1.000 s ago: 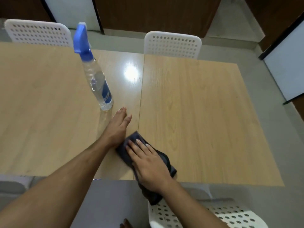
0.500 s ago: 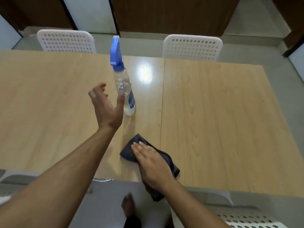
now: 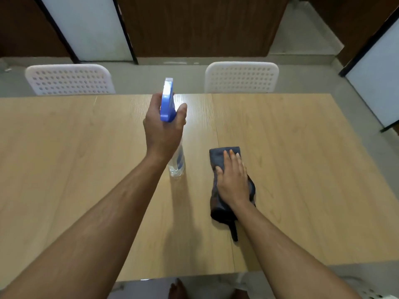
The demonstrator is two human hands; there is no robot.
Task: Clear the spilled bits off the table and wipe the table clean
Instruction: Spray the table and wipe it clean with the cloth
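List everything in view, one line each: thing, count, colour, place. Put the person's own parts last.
spray bottle: 1, clear with blue head, table middle, gripped near the top
cloth: 1, dark grey, on table right of the bottle
table: 1, light wood, seam down the middle
chairs: 2, white perforated, far side
left hand: 1, grips the bottle's head
right hand: 1, flat on the cloth
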